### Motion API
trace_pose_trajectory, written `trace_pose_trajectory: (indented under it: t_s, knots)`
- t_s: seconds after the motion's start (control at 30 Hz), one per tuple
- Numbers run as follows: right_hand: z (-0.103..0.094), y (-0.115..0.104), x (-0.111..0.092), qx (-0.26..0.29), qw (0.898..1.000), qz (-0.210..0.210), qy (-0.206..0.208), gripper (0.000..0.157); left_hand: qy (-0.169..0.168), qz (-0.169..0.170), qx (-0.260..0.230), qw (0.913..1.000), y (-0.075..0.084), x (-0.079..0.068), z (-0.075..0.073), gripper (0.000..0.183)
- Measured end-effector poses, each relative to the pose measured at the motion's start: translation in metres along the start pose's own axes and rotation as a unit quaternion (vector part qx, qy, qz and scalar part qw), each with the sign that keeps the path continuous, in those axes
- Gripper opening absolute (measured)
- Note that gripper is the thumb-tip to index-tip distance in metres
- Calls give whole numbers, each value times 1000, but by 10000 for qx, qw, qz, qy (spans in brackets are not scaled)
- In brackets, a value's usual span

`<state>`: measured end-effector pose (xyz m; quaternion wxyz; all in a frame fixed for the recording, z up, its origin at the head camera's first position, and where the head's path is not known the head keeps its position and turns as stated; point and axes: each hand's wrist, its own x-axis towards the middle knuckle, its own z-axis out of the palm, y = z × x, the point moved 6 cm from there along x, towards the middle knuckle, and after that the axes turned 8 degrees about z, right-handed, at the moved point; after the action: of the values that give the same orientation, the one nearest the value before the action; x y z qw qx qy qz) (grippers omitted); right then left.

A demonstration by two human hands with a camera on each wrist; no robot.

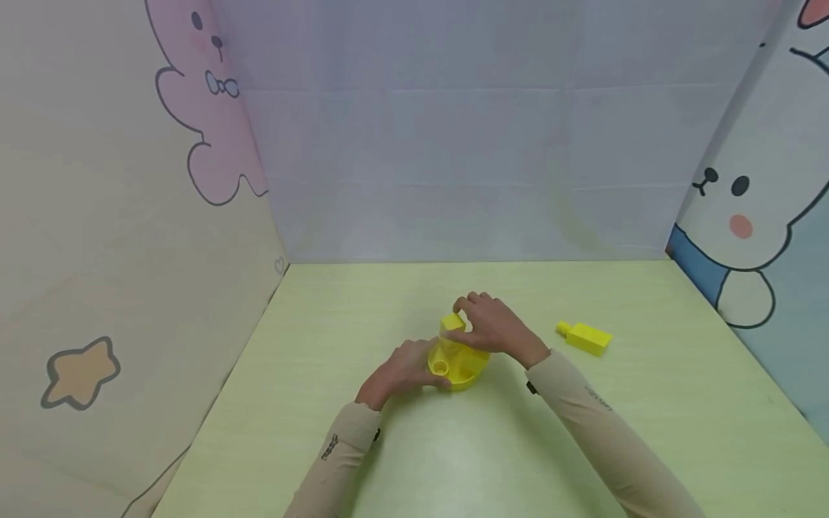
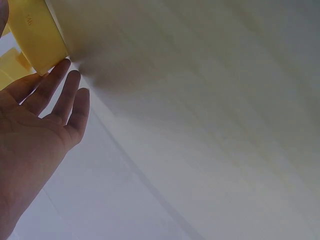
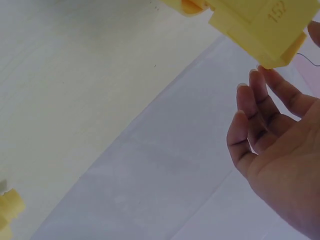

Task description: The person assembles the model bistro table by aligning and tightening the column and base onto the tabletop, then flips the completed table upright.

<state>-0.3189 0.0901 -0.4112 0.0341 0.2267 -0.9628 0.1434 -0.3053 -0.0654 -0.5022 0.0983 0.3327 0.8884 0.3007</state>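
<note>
A round yellow plastic base (image 1: 476, 369) with several sockets rests on the table in front of the person. The left hand (image 1: 406, 367) grips its left side, thumb at the near edge and fingers behind; fingertips touch the base's wall (image 2: 37, 32) in the left wrist view. A yellow rectangular block (image 1: 452, 323) stands upright over the base. The right hand (image 1: 495, 325) pinches the block near its top between thumb and index finger, the other fingers loosely bent. The right wrist view shows the block's side (image 3: 272, 30) marked 152. Whether it is fully seated in a socket is hidden.
On the table to the right lies a second yellow block (image 1: 587, 338), on its side with a round peg pointing left. The pale green table (image 1: 337, 302) meets a plain curtain (image 1: 479, 173) at the back. Cartoon-printed cloths hang on both sides.
</note>
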Motion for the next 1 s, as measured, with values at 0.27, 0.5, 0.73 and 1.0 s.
trace_pose_trajectory:
  t_s: [0.27, 0.5, 0.73, 1.0]
  knots:
    - [0, -1, 0, -190, 9997, 128, -1, 47, 31, 25, 6, 10000, -1, -1, 0, 63]
    - [3, -6, -1, 349, 9986, -328, -243, 44, 89, 91, 37, 9999, 0, -1, 0, 62]
    - [5, -6, 1, 576, 9966, -504, -292, 36, 38, 9, -9, 10000, -1, -1, 0, 70]
    - [6, -5, 4, 119, 9998, -50, 147, 44, 0, -102, -23, 9999, -1, -1, 0, 73]
